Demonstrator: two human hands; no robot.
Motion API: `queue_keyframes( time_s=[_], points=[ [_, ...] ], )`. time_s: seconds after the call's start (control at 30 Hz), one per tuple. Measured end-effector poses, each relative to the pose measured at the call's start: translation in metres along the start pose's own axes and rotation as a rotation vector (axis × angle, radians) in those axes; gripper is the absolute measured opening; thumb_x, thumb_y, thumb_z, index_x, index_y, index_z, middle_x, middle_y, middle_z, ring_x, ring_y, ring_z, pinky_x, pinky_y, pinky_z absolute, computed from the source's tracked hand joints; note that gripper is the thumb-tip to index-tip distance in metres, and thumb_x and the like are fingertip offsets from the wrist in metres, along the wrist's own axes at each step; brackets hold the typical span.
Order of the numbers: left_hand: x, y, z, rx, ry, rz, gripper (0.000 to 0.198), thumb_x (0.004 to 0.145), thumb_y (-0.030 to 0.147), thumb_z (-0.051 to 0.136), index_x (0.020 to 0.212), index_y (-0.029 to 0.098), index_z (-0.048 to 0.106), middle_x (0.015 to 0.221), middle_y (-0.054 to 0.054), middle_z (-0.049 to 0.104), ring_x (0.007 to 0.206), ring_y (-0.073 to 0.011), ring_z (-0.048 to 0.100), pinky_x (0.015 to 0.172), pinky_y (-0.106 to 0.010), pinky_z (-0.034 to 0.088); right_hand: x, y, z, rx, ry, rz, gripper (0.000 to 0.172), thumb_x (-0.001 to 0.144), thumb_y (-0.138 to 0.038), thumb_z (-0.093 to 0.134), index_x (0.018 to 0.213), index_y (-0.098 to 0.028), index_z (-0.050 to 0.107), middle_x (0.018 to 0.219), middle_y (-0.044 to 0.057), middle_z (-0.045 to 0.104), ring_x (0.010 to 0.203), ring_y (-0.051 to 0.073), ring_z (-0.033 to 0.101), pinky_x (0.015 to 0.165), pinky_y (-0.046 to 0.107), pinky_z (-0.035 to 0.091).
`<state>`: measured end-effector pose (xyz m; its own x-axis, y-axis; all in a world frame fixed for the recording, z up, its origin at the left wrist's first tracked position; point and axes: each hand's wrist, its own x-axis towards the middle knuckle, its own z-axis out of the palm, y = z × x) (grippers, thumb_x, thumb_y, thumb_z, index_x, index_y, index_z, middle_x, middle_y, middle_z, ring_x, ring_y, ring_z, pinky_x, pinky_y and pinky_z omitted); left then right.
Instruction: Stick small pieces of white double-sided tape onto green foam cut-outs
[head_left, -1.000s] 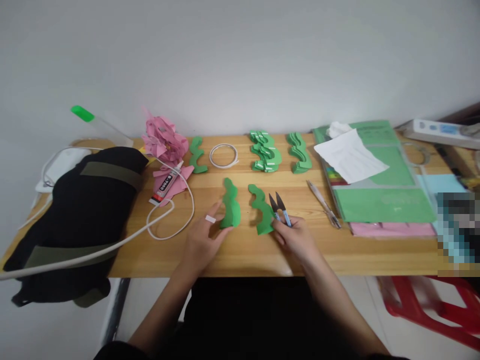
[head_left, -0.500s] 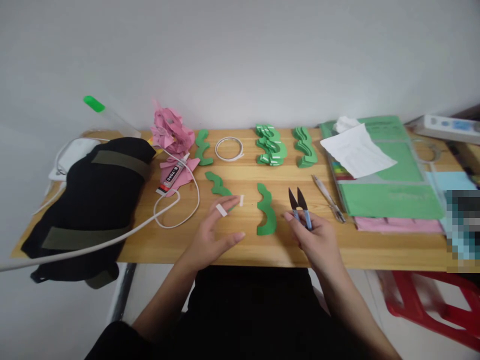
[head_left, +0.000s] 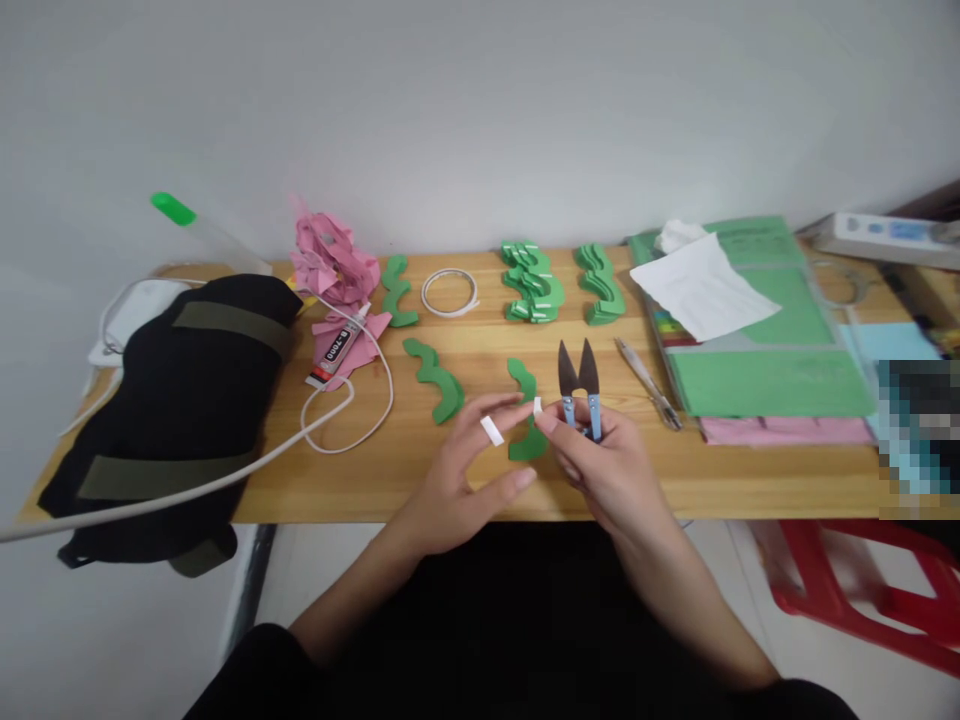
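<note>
My left hand (head_left: 469, 475) reaches over the table with fingers stretched out and thumb apart. A small white strip of tape (head_left: 492, 431) lies across one of its fingers. At its index fingertip is a second white strip (head_left: 537, 408), which the thumb and forefinger of my right hand (head_left: 600, 455) touch. That right hand also holds thread snips (head_left: 580, 385) with blue handles, their dark blades apart and pointing away from me. Under the fingertips lies a wavy green paper piece (head_left: 523, 375), partly covered. Another green wavy piece (head_left: 439, 383) rests just left of it.
Behind are stacked green wavy pieces (head_left: 531, 285), another such stack (head_left: 600, 285) and a white tape roll (head_left: 450, 293). A pen (head_left: 646, 383) and green folder (head_left: 772, 385) lie right. Leftward are a glue tube (head_left: 335, 350), crumpled pink paper (head_left: 334, 260), a cable (head_left: 225, 478) and a black bag (head_left: 195, 400).
My left hand has moved right, over the middle green piece, uncovering the left one. My right hand has come left with the snips, and its fingertips now meet the white strip.
</note>
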<state>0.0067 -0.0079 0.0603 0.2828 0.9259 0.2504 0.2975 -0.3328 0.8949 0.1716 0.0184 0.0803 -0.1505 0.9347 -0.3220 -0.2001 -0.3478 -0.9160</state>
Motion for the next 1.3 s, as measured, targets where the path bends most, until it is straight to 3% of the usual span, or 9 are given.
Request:
queue_keyframes(
  time_s=[0.17,0.3,0.4,0.5,0.67,1.03,1.17,1.3],
  points=[
    [0.010,0.009,-0.002,0.624,0.242,0.309,0.031,0.085,0.015,0.058,0.115,0.023,0.062,0.125,-0.011,0.058,0.114,-0.0253,0.055,0.096,-0.045,0.045,-0.004,0.000,-0.005,-0.112,0.000,-0.074,0.028,0.074,-0.041,0.075,0.068,-0.017,0.062,0.048,-0.009,0.034,0.041,0.004,0.023,0.038,0.022,0.015],
    [0.020,0.015,-0.007,0.805,0.359,0.386,0.029,0.083,0.014,0.062,0.111,0.019,0.064,0.115,-0.012,0.064,0.108,-0.0281,0.058,0.091,-0.046,0.046,-0.008,-0.001,-0.009,-0.116,-0.002,-0.131,0.022,0.078,-0.036,0.072,0.070,-0.017,0.064,0.050,-0.008,0.036,0.042,0.004,0.025,0.039,0.022,0.019],
    [0.027,0.020,-0.009,0.635,0.364,0.295,0.016,0.084,0.015,0.063,0.099,0.019,0.065,0.099,-0.008,0.068,0.095,-0.0228,0.062,0.086,-0.041,0.048,-0.012,-0.005,-0.009,-0.135,0.002,-0.155,0.018,0.079,-0.032,0.071,0.071,-0.018,0.064,0.051,-0.008,0.038,0.043,0.004,0.027,0.040,0.021,0.020],
    [0.031,0.028,-0.010,0.266,0.239,0.101,0.004,0.086,0.017,0.061,0.087,0.020,0.064,0.084,-0.002,0.068,0.082,-0.0161,0.063,0.078,-0.033,0.050,-0.017,-0.011,-0.006,-0.172,0.017,-0.181,0.016,0.080,-0.028,0.069,0.070,-0.018,0.063,0.054,-0.007,0.042,0.045,0.005,0.029,0.041,0.021,0.023],
    [0.034,0.035,-0.007,-0.018,0.141,-0.082,0.005,0.084,0.018,0.064,0.079,0.019,0.065,0.080,-0.001,0.068,0.081,-0.0154,0.063,0.078,-0.032,0.050,-0.021,-0.014,-0.003,-0.223,0.060,-0.221,0.013,0.079,-0.027,0.069,0.071,-0.018,0.064,0.057,-0.005,0.047,0.048,0.007,0.036,0.045,0.021,0.032],
    [0.037,0.038,-0.005,-0.026,0.113,-0.091,0.005,0.079,0.017,0.068,0.077,0.020,0.066,0.078,-0.001,0.066,0.078,-0.0156,0.062,0.077,-0.032,0.050,-0.021,-0.008,-0.011,-0.302,0.076,-0.286,0.010,0.084,-0.029,0.066,0.079,-0.022,0.071,0.067,0.000,0.062,0.060,0.013,0.052,0.056,0.025,0.045],
    [0.037,0.038,-0.004,0.067,0.141,-0.030,0.006,0.079,0.018,0.070,0.078,0.020,0.065,0.079,-0.001,0.066,0.078,-0.0158,0.063,0.076,-0.032,0.050,-0.023,-0.009,-0.010,-0.279,0.076,-0.275,0.011,0.085,-0.029,0.065,0.084,-0.023,0.073,0.066,-0.002,0.061,0.057,0.010,0.049,0.054,0.023,0.041],
    [0.039,0.037,-0.002,0.271,0.246,0.146,0.007,0.079,0.019,0.070,0.080,0.021,0.063,0.078,0.000,0.066,0.077,-0.0160,0.062,0.074,-0.032,0.048,-0.024,-0.011,-0.009,-0.270,0.096,-0.274,0.011,0.084,-0.028,0.065,0.085,-0.023,0.074,0.066,-0.002,0.061,0.055,0.010,0.047,0.053,0.024,0.041]
  ],
)
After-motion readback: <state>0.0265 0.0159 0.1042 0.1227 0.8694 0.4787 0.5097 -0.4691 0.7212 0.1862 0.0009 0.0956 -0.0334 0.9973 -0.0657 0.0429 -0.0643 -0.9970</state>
